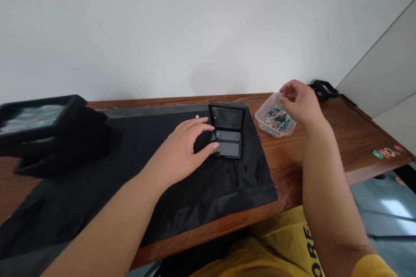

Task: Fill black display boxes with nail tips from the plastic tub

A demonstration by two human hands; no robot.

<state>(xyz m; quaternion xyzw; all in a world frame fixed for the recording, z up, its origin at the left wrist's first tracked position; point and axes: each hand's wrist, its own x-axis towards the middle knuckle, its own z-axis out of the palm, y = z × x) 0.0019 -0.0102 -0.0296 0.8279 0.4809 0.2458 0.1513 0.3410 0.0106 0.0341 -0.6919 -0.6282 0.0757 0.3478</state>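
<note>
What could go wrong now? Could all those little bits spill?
They might. The right hand is close to the rim of the clear tub, so a bump could tip it and scatter the little bits.

The left hand is at the edge of the open black case, so a nudge could jog the small green piece inside.

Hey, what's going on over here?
A person is working with both bare hands at a wooden table. The left hand is at the left side of an open black case on a black mat; one small green piece lies inside. The right hand is over the rim of a clear plastic tub of small colored pieces. Whether its fingers hold one can't be made out.
</note>
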